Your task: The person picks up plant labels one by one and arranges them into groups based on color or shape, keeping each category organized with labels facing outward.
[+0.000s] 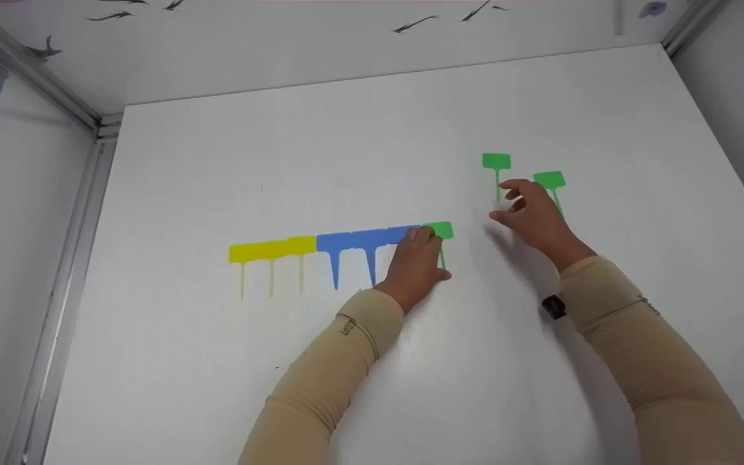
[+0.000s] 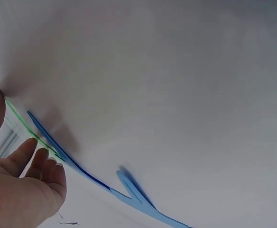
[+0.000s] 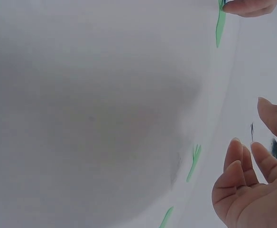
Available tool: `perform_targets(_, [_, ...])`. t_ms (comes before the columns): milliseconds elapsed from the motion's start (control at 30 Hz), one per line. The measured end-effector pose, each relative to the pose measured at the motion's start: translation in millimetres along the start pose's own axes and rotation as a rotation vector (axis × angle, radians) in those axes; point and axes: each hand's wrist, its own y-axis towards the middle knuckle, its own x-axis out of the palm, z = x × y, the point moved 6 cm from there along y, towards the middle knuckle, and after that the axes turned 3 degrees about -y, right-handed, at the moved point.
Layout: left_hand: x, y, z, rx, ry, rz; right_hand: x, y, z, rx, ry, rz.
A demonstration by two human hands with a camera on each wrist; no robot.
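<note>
T-shaped plastic plant labels lie on a white board. Yellow labels and blue labels form one joined row, with a green label at its right end. My left hand rests its fingertips where blue meets green, hiding part of both; its thumb sits apart, near the green stem's tip. Two loose green labels, one upright and one slightly tilted, lie up and to the right. Beside them hovers my right hand, thumb and fingers apart and nothing between them. It partly covers the tilted label's stem.
The white board meets a patterned back wall and a left wall with metal framing. A grey side wall stands to the right. A dark band-like object is at my right wrist.
</note>
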Motion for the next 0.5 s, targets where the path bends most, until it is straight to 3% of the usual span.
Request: perform_targets(500, [1.0,1.8,-1.4,-0.012,-0.023,-0.006,-29,30.0,8,-0.036,-0.097,-0.010])
